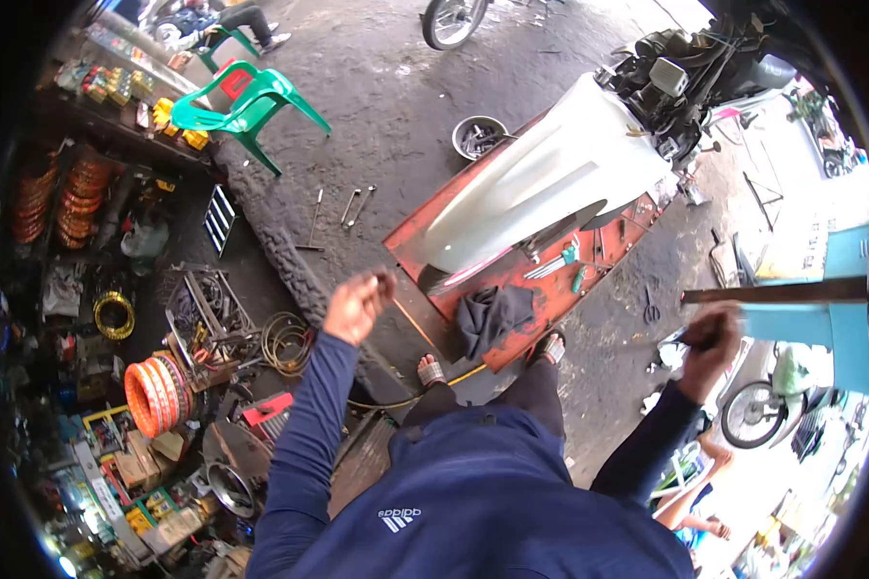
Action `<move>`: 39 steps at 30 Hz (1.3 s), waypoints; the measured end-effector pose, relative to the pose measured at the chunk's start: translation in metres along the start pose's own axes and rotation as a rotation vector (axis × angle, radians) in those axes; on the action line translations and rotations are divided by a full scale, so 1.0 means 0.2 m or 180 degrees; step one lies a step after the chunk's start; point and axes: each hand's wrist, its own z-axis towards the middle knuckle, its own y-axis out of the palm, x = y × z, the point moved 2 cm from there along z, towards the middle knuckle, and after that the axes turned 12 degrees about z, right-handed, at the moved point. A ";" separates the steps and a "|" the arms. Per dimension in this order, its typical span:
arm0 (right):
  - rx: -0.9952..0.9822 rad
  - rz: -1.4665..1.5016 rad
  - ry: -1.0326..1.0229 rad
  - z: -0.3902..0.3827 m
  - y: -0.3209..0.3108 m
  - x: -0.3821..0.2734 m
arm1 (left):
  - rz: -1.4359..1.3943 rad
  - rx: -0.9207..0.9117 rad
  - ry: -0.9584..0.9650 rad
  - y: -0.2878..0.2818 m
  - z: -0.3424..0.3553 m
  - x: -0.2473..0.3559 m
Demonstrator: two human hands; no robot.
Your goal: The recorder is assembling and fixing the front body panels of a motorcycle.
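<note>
My left hand [355,307] is raised over the front end of a red work platform [505,359], its fingers curled inward. Something dark shows at the fingertips, too small to name. Out to the right hangs my right hand [713,349], smeared by motion, and its fingers cannot be made out clearly. Between the hands, a motorcycle with white body panels [541,179] stands on the platform. A dark cloth [492,318] lies bunched at its near end. Beside the cloth are several silver tools [550,265] and a green-handled tool [581,278].
Left of the platform, wrenches [350,207] lie on the dark floor. A metal bowl of parts [478,137] and a green plastic chair [246,101] stand farther off. Shelves of parts and orange coils [159,396] crowd the left. At right, a brown beam [777,291] juts in; another person's arm [690,487] shows below.
</note>
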 end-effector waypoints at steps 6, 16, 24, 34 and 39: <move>0.0344 -0.0617 0.1327 -0.57 0.18 0.29 | 0.0729 0.0080 -0.0682 -0.17 -0.15 -0.29; -0.2774 -0.1685 0.0695 -0.59 1.12 0.33 | 0.1009 -0.0619 0.1028 0.58 0.41 0.56; -0.2433 -0.2162 0.0919 -0.53 1.45 0.53 | 0.2133 -0.1388 0.2853 1.51 0.91 0.90; -0.1467 -0.0949 0.1222 -0.49 1.49 0.43 | 0.4049 -0.1902 0.4317 1.97 1.21 0.81; -0.0367 0.0077 0.0418 -0.16 1.46 -0.19 | 0.4262 -0.2131 0.5044 1.93 1.22 0.85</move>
